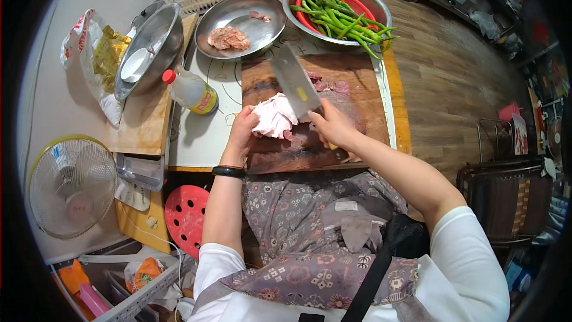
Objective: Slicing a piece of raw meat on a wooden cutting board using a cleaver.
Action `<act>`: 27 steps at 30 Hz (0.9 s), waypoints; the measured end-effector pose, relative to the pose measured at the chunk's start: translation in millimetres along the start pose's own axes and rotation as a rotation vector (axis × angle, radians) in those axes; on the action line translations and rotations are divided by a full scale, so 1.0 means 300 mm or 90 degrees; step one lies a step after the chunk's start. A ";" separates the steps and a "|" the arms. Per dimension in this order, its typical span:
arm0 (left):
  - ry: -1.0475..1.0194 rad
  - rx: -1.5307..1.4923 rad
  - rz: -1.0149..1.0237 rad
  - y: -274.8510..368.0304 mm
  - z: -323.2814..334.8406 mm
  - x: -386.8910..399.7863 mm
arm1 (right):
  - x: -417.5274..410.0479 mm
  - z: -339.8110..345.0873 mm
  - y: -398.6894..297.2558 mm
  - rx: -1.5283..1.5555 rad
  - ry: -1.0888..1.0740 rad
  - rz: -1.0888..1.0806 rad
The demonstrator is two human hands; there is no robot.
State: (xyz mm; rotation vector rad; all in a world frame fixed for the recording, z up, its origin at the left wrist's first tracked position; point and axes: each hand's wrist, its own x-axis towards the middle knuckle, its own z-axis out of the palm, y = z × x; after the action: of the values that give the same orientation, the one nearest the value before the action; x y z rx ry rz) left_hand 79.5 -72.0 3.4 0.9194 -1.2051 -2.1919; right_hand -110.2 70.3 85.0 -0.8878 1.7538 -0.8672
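Observation:
My left hand (243, 127) grips the left edge of a pale, fatty piece of raw meat (273, 117) on the wooden cutting board (263, 158). In my right hand (334, 124) is a Chinese cleaver (292, 82), its broad blade tilted up and leaning left. The lower part of the blade is beside the right edge of the fatty piece; whether they touch I cannot tell. Darker red slices of raw meat (333, 86) lie on the board behind my right hand, which partly hides them.
Behind the board stand a steel basin (263, 6) holding some meat and a bowl (386, 11) with green chili peppers (337, 13) in a red colander. A red-capped bottle (192, 91) is at the left, near a tilted metal bowl (167, 38). Further left is a fan (71, 188).

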 end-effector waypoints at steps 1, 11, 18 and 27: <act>0.026 0.049 -0.008 0.006 0.005 -0.007 | -0.027 -0.020 0.020 -0.033 0.014 -0.010; 0.151 0.423 -0.041 0.045 0.113 0.006 | -0.202 -0.042 0.144 0.170 -0.062 0.020; 0.095 0.502 -0.069 0.069 0.217 0.016 | -0.249 -0.110 0.196 0.178 -0.081 0.004; 0.083 0.093 -0.076 -0.022 0.281 -0.003 | -0.322 -0.181 0.180 0.055 -0.031 -0.009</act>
State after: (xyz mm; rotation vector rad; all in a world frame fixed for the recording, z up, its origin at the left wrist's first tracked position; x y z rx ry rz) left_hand 16.8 -22.2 30.8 1.2030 -1.2901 -2.1180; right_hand -144.0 188.4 95.9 -0.8594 1.6575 -0.9165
